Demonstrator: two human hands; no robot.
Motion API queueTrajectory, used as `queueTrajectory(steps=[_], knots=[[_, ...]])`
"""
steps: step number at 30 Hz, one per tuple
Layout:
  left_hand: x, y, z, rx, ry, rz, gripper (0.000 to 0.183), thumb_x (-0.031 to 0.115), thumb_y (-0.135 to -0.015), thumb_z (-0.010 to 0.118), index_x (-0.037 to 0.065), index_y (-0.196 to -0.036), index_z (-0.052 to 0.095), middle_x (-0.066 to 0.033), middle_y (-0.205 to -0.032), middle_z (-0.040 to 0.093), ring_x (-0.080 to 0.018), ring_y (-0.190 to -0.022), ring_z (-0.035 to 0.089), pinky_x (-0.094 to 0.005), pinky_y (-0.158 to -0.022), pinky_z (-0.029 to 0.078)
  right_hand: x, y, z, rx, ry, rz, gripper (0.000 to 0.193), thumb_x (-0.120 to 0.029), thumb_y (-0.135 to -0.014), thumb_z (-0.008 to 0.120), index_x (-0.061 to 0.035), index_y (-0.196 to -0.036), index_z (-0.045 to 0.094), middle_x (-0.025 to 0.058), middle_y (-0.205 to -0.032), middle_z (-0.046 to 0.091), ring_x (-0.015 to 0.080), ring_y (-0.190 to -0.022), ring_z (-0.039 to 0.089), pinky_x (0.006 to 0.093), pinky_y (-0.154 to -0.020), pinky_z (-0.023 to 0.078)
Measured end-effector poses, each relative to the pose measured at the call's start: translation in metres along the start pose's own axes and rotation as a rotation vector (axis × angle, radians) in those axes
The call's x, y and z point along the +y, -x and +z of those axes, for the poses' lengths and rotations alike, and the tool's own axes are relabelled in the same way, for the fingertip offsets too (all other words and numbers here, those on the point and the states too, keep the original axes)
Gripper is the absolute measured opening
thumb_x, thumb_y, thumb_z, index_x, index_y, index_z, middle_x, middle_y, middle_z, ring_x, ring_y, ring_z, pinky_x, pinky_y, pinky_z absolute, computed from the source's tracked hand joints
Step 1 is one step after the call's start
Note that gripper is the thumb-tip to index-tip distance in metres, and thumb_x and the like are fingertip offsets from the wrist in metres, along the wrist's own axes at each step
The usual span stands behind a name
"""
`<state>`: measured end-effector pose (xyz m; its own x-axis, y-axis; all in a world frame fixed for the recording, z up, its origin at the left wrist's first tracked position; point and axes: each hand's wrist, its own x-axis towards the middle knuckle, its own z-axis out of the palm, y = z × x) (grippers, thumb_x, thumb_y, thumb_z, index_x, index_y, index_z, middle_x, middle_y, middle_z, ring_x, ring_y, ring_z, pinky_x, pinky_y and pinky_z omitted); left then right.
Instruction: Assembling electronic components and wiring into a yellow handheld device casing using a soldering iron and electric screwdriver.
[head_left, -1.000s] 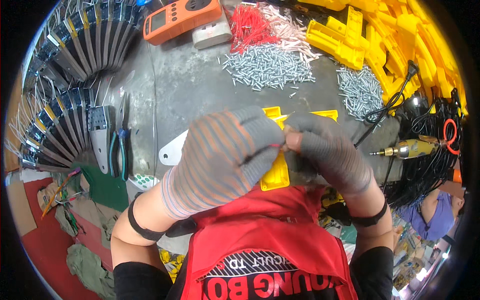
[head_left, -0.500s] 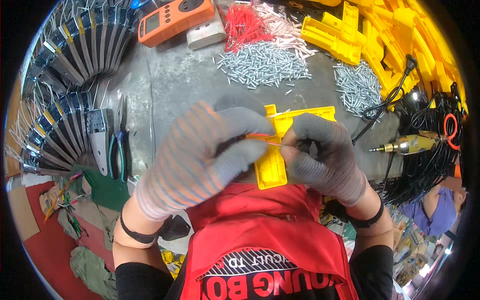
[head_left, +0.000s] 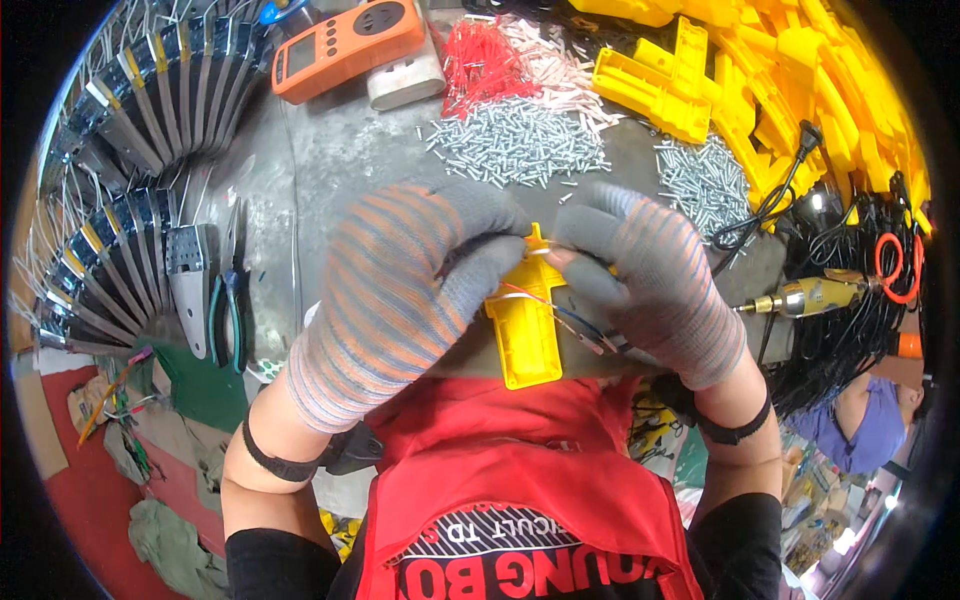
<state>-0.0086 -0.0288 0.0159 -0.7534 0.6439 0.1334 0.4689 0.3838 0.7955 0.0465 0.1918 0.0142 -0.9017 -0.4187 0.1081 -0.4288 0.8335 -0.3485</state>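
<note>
My left hand (head_left: 415, 265), in a grey striped glove, pinches a thin white wire (head_left: 540, 251) over a yellow plastic housing (head_left: 528, 352). Across from it, my gloved right hand (head_left: 650, 285) has thumb and forefinger closed at the wire's other end; the exact grip is partly hidden. The housing lies open side up at the table's near edge, its upper part covered by my hands. A red wire (head_left: 522, 291) crosses it from below my left fingers. Some dark wires (head_left: 585, 330) with bare-looking tips hang beneath my right hand.
Silver screws (head_left: 520, 142) lie heaped ahead, with a second screw pile (head_left: 703, 185) at right. Yellow housings (head_left: 790, 80) are stacked far right. An electric screwdriver (head_left: 805, 297) and black cables sit right; pliers (head_left: 232, 300) and metal plates (head_left: 190, 290) left. An orange meter (head_left: 345, 50) stands at the back.
Both hands have shifted up slightly, my fingers moving from the red wire to the white one. The housing has turned more upright, and dark wires now show below my right hand.
</note>
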Motion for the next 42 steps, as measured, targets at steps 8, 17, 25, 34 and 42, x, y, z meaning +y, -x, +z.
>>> queueTrajectory(steps=[8,17,25,34,42], knots=[[0.004,-0.007,0.006,0.033,-0.184,0.079,0.012,0.013,-0.082,0.064,0.003,-0.09,0.066,-0.0162,-0.08,0.063,-0.0364,-0.073,0.061,-0.0396,-0.068,0.047,-0.018,0.007,-0.006,0.113,-0.052,0.043,0.015,-0.013,-0.079,0.065,-0.0133,-0.093,0.063,0.0092,-0.077,0.054,0.0326,-0.067,0.059,0.0426,-0.052,0.047],[0.006,-0.002,0.007,-0.044,0.093,-0.027,0.015,0.016,-0.086,0.061,0.002,-0.089,0.065,-0.0131,-0.077,0.062,-0.028,-0.069,0.061,-0.0353,-0.064,0.047,-0.015,0.005,-0.001,0.234,-0.152,0.009,0.016,-0.014,-0.08,0.065,-0.0117,-0.096,0.063,0.011,-0.082,0.057,0.0337,-0.071,0.059,0.0427,-0.057,0.049],[0.005,-0.001,0.012,0.081,-0.127,0.159,0.011,0.011,-0.079,0.072,0.004,-0.086,0.068,-0.01,-0.079,0.064,-0.0227,-0.07,0.062,-0.0331,-0.066,0.048,-0.01,-0.003,0.003,0.232,-0.28,0.036,0.013,-0.012,-0.081,0.064,-0.0063,-0.091,0.059,0.0146,-0.078,0.055,0.0376,-0.069,0.057,0.0433,-0.058,0.047],[0.003,0.001,0.009,-0.019,0.108,0.049,0.019,0.018,-0.08,0.071,0.001,-0.087,0.067,-0.0093,-0.08,0.064,-0.0186,-0.072,0.062,-0.0305,-0.067,0.048,-0.032,0.036,-0.009,-0.087,-0.781,0.406,0.03,0.001,-0.083,0.066,-0.0043,-0.109,0.052,0.0031,-0.07,0.056,0.0063,-0.065,0.056,0.0247,-0.059,0.046],[0.006,0.003,0.003,-0.13,0.135,0.01,0.021,0.021,-0.079,0.071,0.001,-0.085,0.067,-0.0099,-0.079,0.063,-0.0204,-0.072,0.061,-0.0299,-0.068,0.047,-0.038,0.031,0.002,0.001,-0.666,0.455,0.022,0.002,-0.082,0.063,-0.005,-0.101,0.054,0.0021,-0.062,0.048,0.0105,-0.056,0.05,0.0305,-0.054,0.043]])
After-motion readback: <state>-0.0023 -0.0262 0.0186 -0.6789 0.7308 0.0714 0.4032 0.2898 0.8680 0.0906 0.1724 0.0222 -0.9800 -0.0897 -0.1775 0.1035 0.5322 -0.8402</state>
